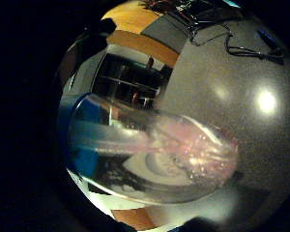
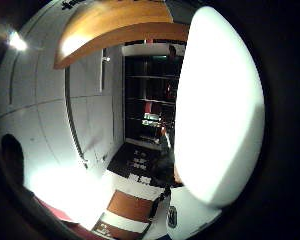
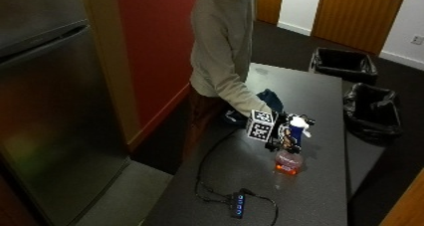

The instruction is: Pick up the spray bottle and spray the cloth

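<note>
Bottle point(image 3: 289, 154) gripped at its neck by gloved right hand point(image 3: 278, 131), fingers curled round it, base at table point(image 3: 318, 196) level; cloth point(image 3: 270, 99) at 11 o'clock, well apart; spraying outstanding.

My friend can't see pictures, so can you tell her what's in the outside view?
A person at a dark table grips a clear spray bottle with their gloved right hand, the bottle's base close to the tabletop. A blue cloth lies behind the hand, and two black bins stand beyond the table.
</note>
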